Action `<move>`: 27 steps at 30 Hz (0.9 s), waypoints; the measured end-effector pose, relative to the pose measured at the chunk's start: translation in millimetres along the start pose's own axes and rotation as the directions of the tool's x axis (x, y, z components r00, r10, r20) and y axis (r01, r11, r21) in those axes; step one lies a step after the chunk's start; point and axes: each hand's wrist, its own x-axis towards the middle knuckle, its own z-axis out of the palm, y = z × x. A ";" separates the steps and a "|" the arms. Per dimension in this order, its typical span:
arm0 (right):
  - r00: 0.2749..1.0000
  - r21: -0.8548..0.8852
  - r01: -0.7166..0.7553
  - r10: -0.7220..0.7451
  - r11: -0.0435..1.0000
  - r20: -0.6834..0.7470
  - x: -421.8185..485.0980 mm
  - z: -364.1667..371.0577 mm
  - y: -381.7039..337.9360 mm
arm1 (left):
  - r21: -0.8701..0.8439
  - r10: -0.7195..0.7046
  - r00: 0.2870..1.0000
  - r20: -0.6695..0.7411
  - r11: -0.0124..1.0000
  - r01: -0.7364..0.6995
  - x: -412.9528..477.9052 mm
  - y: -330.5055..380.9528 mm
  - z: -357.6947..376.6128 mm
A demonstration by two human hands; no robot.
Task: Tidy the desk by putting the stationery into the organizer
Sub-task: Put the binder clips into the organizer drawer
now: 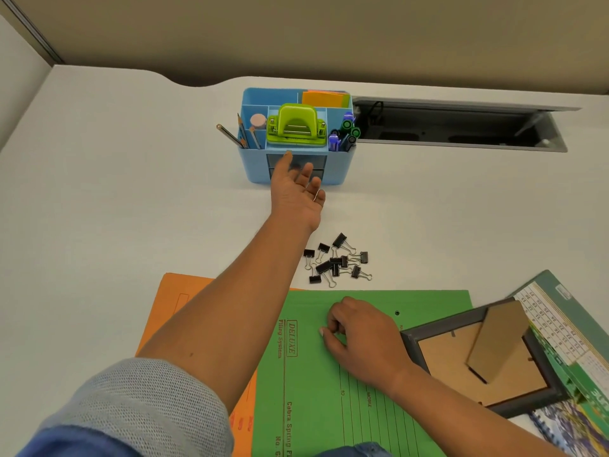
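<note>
A blue desk organizer point(253, 166) stands at the back middle of the white desk. It holds a green hole punch point(296, 128), pencils point(245, 135), markers point(344, 133) and orange sticky notes point(324, 97). My left hand point(298, 189) reaches out in front of its small grey drawers point(316, 159), fingers spread and empty, the fingertips at the drawer front. A pile of several black binder clips point(336, 262) lies on the desk behind the green folder point(329, 374). My right hand point(359, 334) rests on that folder with fingers curled; nothing shows in it.
An orange folder point(184, 301) lies under the green one. A picture frame point(478, 354) lies face down at the right on a calendar point(560, 321). An open cable hatch point(454, 127) is sunk into the desk right of the organizer.
</note>
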 end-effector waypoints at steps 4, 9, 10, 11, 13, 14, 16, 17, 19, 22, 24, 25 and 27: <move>1.000 0.003 0.002 -0.002 1.000 -0.002 0.2 0.6 0.3 | 0.016 0.014 0.999 -0.044 1.000 -0.013 1.8 -0.7 0.1; 1.000 0.001 0.004 -0.003 1.000 -0.010 -0.2 1.2 0.5 | 0.083 0.002 0.996 -0.092 0.997 0.006 3.6 -4.2 -6.2; 1.000 -0.002 0.006 -0.006 1.000 -0.011 -0.2 1.3 0.6 | 0.090 0.000 0.995 -0.098 0.996 0.009 3.9 -4.5 -7.7; 1.000 -0.005 0.008 -0.008 1.000 -0.011 -0.1 1.2 0.6 | 0.093 0.001 0.995 -0.102 0.996 0.008 4.2 -4.8 -9.3; 1.000 -0.006 0.011 -0.011 1.000 -0.012 -0.1 1.5 0.7 | 0.096 0.005 0.994 -0.113 0.995 0.006 4.1 -5.0 -12.0; 1.000 -0.006 0.010 -0.010 1.000 -0.012 -0.2 1.6 0.7 | 0.100 0.006 0.993 -0.121 0.995 0.006 3.7 -4.9 -12.8; 1.000 -0.015 0.011 -0.011 1.000 -0.011 -0.2 1.7 0.7 | 0.104 0.010 0.991 -0.130 0.995 0.003 2.8 -4.0 -12.7; 1.000 -0.018 0.012 -0.012 1.000 -0.012 0.0 1.6 0.7 | 0.105 0.013 0.991 -0.133 0.995 0.001 1.9 -3.4 -11.6; 1.000 -0.015 0.014 -0.015 1.000 -0.013 0.2 1.3 0.6 | 0.111 0.015 0.990 -0.141 0.994 0.000 0.8 -2.7 -9.6; 1.000 -0.014 0.012 -0.013 1.000 -0.019 0.4 0.9 0.5 | 0.109 0.006 0.991 -0.136 0.994 0.009 -1.7 -4.1 -11.3; 1.000 -0.019 0.012 -0.012 1.000 -0.019 0.4 1.1 0.2 | 0.097 -0.009 0.992 -0.126 0.995 0.021 -5.5 -5.6 -14.9; 1.000 -0.019 0.012 -0.013 1.000 -0.021 0.3 1.2 0.1 | 0.088 -0.022 0.993 -0.119 0.996 0.033 -8.0 -6.5 -16.7; 0.999 -0.023 0.014 -0.014 1.000 -0.033 0.3 1.2 -0.2 | 0.064 -0.056 0.993 -0.101 0.996 0.063 -14.6 -9.0 -20.4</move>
